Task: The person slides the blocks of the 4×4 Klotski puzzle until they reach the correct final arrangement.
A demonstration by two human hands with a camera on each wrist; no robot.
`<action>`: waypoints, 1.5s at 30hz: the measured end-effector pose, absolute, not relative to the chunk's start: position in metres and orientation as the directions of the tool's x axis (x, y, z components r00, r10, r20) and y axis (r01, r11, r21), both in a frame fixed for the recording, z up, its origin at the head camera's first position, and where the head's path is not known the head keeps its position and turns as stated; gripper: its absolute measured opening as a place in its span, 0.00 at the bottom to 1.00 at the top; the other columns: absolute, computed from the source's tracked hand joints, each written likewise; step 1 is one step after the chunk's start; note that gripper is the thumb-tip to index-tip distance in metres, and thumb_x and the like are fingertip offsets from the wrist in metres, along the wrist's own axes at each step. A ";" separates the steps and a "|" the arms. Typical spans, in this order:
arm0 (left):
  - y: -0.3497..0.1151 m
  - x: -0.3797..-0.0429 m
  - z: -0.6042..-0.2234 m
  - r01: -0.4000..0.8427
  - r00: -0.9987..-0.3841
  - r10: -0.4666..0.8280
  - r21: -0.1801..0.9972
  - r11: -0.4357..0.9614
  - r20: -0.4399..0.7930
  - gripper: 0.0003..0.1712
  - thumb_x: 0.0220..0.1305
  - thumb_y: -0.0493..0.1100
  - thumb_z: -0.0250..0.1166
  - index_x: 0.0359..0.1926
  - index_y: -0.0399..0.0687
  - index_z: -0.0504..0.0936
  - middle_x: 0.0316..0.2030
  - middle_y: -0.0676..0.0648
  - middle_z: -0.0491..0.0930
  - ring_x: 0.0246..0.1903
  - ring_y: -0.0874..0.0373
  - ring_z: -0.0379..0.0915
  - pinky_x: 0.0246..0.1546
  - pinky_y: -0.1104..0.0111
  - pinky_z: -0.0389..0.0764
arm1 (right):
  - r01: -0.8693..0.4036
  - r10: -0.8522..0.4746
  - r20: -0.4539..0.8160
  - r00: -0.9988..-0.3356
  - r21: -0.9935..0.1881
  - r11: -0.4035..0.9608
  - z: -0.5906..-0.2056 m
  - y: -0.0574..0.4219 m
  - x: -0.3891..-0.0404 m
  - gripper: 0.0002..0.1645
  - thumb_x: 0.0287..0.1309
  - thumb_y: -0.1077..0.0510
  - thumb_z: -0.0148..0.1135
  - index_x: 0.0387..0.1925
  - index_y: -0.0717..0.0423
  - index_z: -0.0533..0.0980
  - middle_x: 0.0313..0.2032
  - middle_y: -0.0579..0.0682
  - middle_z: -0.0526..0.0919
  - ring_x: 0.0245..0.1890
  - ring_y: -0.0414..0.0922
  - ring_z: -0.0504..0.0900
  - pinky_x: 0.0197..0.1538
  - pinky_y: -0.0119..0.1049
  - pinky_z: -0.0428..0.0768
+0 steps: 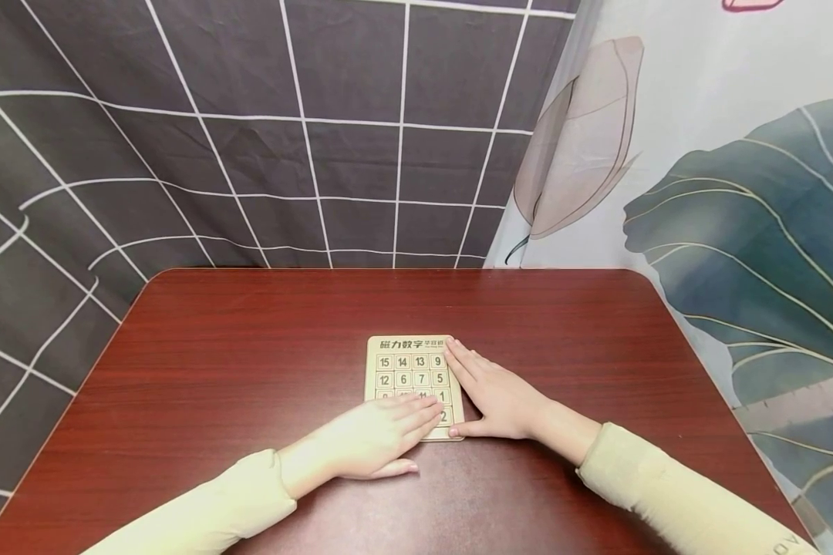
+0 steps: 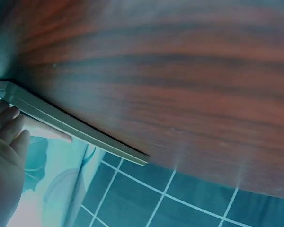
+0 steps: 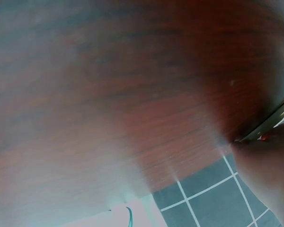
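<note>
Number-tile board (image 1: 371,374), flat on red-brown table (image 1: 250,324), midway left to right. Left hand (image 1: 382,433): fingers straight, together, across near tiles (image 1: 442,397). Right hand (image 1: 496,395): thumb spread, at right edge. Seemingly sliding tiles; likely calls for light fingertip push, board steadied.

Flat on the desk (image 1: 250,347) it lay, the number puzzle (image 1: 413,379), a thin cream board with rounded corners, sitting near the middle of the surface! Dark lettering (image 1: 401,344) ran along its far edge, and below that came square tiles (image 1: 419,361): 15, 14, 13, 9 across the top, then 12, 6, 7, 5 right behind. Row three was half covered (only the 1 at its right end read cleanly), and beneath that 1 a 2 showed, its lower-row neighbours hidden.
</note>
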State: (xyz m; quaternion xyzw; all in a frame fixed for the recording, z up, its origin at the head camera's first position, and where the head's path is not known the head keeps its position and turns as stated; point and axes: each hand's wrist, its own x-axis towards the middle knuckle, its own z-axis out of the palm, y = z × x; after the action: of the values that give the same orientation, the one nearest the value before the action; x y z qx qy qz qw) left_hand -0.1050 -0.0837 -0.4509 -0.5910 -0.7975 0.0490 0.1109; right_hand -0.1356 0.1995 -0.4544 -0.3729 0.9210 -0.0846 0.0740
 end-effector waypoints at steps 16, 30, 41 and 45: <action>-0.127 -0.097 -0.456 0.939 -0.258 0.940 -0.170 0.298 0.222 0.39 0.72 0.63 0.63 0.71 0.38 0.77 0.71 0.41 0.78 0.71 0.50 0.76 0.73 0.61 0.77 | -0.680 -0.702 -0.067 -0.709 -0.200 0.705 -0.455 0.199 -0.135 0.70 0.62 0.25 0.65 0.83 0.68 0.49 0.85 0.63 0.46 0.85 0.57 0.52 0.83 0.54 0.64; -0.115 -0.097 -0.452 0.933 -0.266 0.942 -0.193 0.305 0.204 0.38 0.73 0.64 0.62 0.70 0.41 0.78 0.70 0.43 0.79 0.71 0.52 0.76 0.73 0.62 0.77 | -0.680 -0.702 -0.060 -0.710 -0.202 0.705 -0.456 0.201 -0.136 0.70 0.62 0.25 0.65 0.83 0.69 0.50 0.85 0.64 0.46 0.85 0.57 0.52 0.83 0.54 0.64; -0.108 -0.096 -0.454 0.929 -0.281 0.941 -0.194 0.316 0.189 0.40 0.74 0.65 0.60 0.72 0.41 0.76 0.72 0.44 0.77 0.72 0.53 0.75 0.74 0.62 0.75 | -0.681 -0.702 -0.057 -0.710 -0.200 0.705 -0.458 0.201 -0.137 0.70 0.62 0.25 0.65 0.83 0.68 0.49 0.85 0.63 0.46 0.85 0.57 0.52 0.83 0.53 0.64; -0.121 -0.096 -0.454 0.925 -0.300 0.925 -0.165 0.342 0.233 0.40 0.72 0.63 0.64 0.72 0.39 0.76 0.71 0.42 0.78 0.71 0.51 0.76 0.73 0.60 0.77 | -0.678 -0.700 -0.060 -0.712 -0.202 0.707 -0.459 0.201 -0.136 0.70 0.61 0.25 0.65 0.83 0.67 0.49 0.86 0.62 0.45 0.86 0.56 0.51 0.83 0.53 0.64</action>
State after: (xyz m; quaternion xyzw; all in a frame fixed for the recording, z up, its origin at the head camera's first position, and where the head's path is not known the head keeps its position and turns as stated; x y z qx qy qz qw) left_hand -0.0956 -0.1211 -0.4536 -0.5737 -0.8062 -0.0002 0.1444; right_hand -0.1364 0.2011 -0.4591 -0.3739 0.9214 -0.0827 0.0663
